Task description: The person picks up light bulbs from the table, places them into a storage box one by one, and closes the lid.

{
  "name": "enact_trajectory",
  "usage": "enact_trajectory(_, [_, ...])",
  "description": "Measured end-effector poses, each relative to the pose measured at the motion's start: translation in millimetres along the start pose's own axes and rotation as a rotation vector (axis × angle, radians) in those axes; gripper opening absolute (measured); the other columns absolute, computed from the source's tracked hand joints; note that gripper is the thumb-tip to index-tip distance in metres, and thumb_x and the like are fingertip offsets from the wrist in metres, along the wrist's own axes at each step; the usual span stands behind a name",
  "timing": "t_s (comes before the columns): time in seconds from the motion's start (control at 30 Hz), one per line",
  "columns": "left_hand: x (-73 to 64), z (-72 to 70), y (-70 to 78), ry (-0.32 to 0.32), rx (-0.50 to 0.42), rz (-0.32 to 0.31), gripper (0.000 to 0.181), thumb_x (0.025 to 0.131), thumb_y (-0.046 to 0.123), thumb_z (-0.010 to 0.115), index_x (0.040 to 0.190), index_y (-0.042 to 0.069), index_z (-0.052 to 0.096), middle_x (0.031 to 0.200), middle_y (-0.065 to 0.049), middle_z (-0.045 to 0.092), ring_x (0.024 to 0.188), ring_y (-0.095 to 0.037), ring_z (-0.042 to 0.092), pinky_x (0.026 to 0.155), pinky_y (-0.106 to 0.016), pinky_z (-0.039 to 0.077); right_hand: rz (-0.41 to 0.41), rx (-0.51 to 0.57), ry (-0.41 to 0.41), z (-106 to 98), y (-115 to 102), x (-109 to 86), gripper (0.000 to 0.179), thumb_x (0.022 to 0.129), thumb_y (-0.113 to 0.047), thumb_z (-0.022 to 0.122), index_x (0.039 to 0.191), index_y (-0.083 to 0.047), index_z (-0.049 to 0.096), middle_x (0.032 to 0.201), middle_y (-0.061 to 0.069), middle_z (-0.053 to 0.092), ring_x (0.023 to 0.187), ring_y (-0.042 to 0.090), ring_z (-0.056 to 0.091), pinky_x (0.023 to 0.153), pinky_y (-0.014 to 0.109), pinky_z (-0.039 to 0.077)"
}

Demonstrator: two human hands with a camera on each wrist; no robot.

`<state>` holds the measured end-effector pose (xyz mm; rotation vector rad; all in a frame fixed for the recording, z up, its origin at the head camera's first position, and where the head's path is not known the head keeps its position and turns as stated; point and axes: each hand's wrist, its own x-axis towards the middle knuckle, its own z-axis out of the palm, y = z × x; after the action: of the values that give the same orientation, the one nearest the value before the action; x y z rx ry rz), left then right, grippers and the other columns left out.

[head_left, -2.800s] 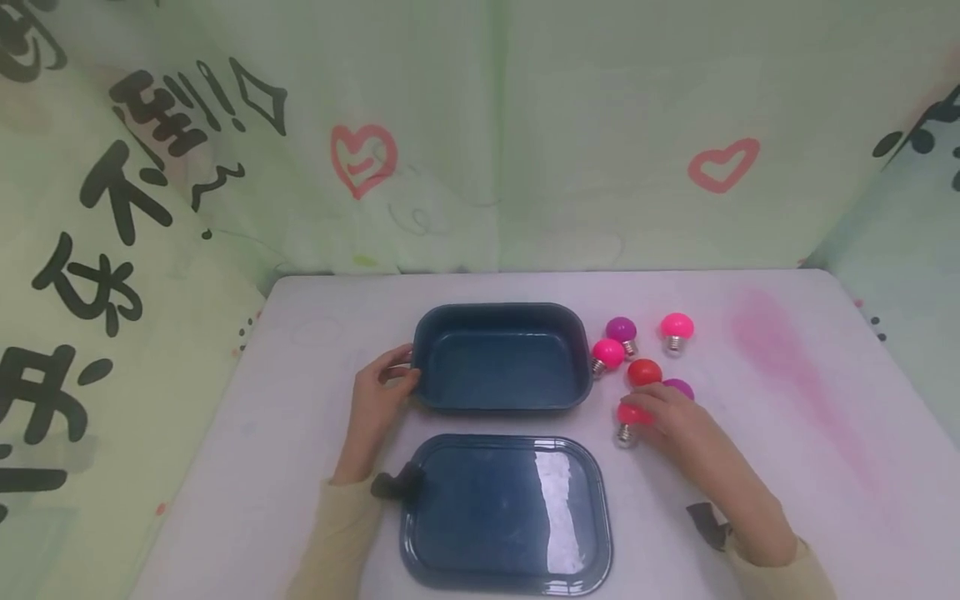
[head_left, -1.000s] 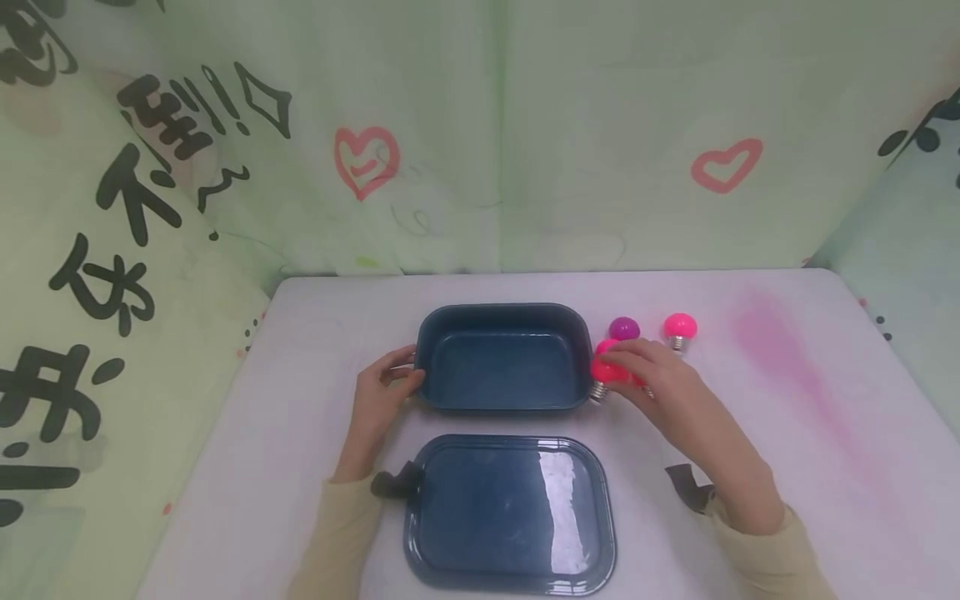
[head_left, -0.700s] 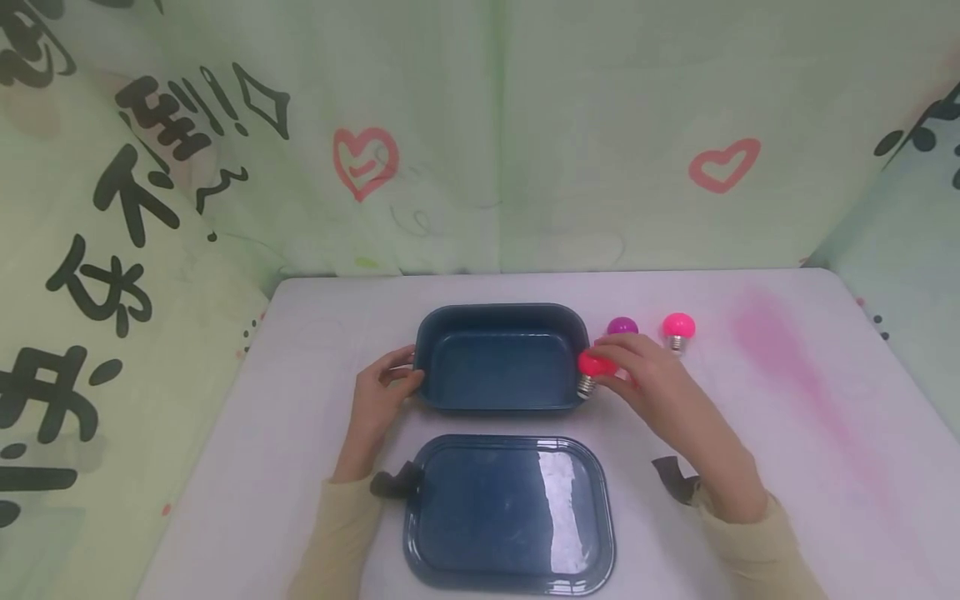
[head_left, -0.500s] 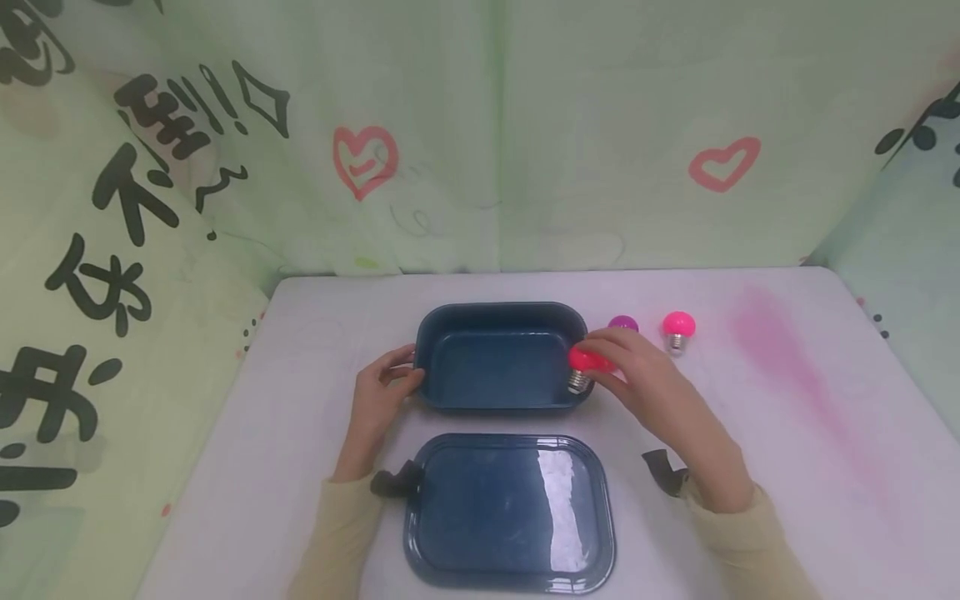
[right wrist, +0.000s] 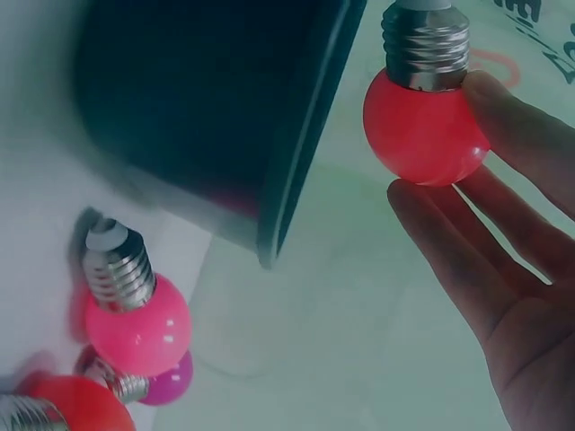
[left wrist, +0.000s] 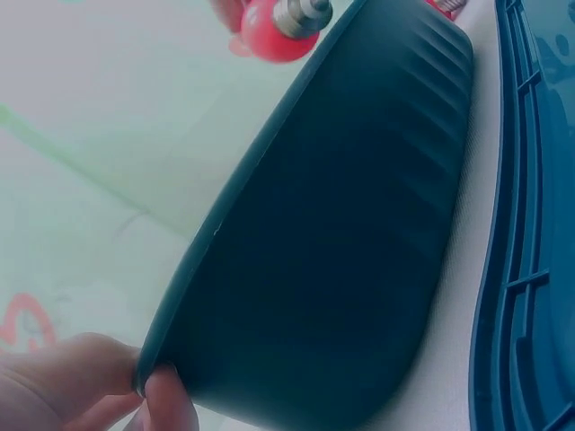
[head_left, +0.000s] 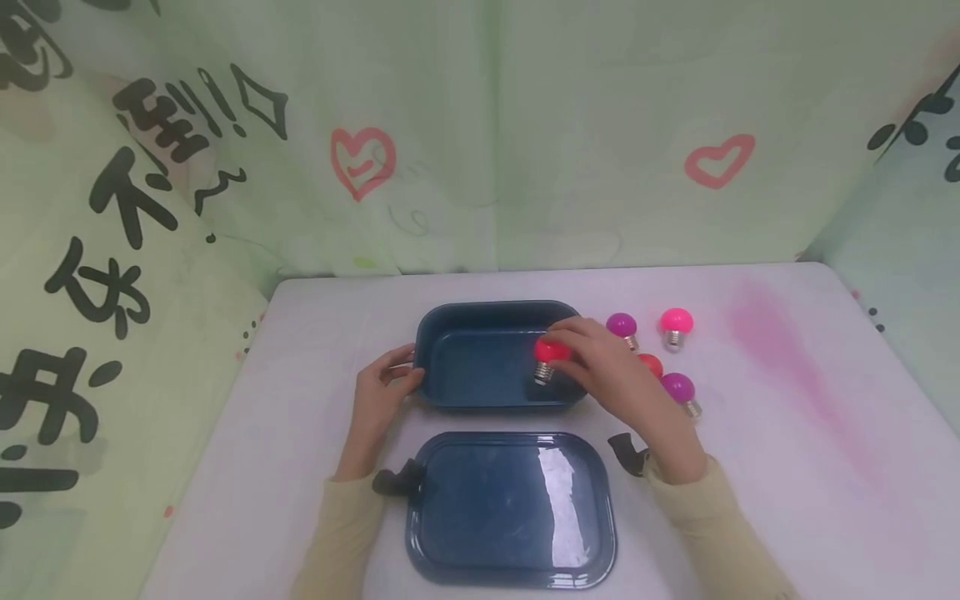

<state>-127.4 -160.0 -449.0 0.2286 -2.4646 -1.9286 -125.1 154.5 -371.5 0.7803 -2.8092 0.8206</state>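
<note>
Far left: green curtain (head_left: 420,233) with black characters; it runs on behind the table (head_left: 225,500), a red heart outline (head_left: 363,163) on it. Left hand (head_left: 381,387) grips the left end of the dark blue box (head_left: 472,367), thumb and fingers pinching the rim. Dark strap (head_left: 401,481) at that wrist, overlapping the left edge of the blue lid (head_left: 502,512). Lid lies flat, near side of the box, just apart from it.

Pinkish-red bulb (head_left: 551,350) over the right part of the box, above rim level, metal base toward the near side. Right hand (head_left: 611,367) pinches it by the globe, between thumb and fingers.

Just right of the box, pink bulb (right wrist: 139,328) on the table, seen from the right wrist. Next, far purple bulb (head_left: 621,325); orange-red bulb (head_left: 651,364), partly behind the hand; far pink bulb (head_left: 677,320), well apart from the box; near purple bulb (head_left: 678,387), base toward near right. Farther right, pink stain (head_left: 787,358) on the white tabletop.
</note>
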Motion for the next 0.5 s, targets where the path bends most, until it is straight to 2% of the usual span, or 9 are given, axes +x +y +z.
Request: enact_trajectory(0.5, [0.2, 0.5, 1.0, 0.004, 0.004, -0.007, 0.044, 0.089, 0.013, 0.072, 0.132, 0.010, 0.063, 0.127, -0.013, 0.063, 0.110, -0.022, 0.060, 0.078, -0.016, 0.053, -0.044, -0.020, 0.018, 23.7, -6.1, 23.6, 0.045, 0.076, -0.012, 0.086, 0.118, -0.005, 0.069, 0.114, 0.012, 0.067, 0.111, 0.029, 0.063, 0.091, 0.042, 0.057])
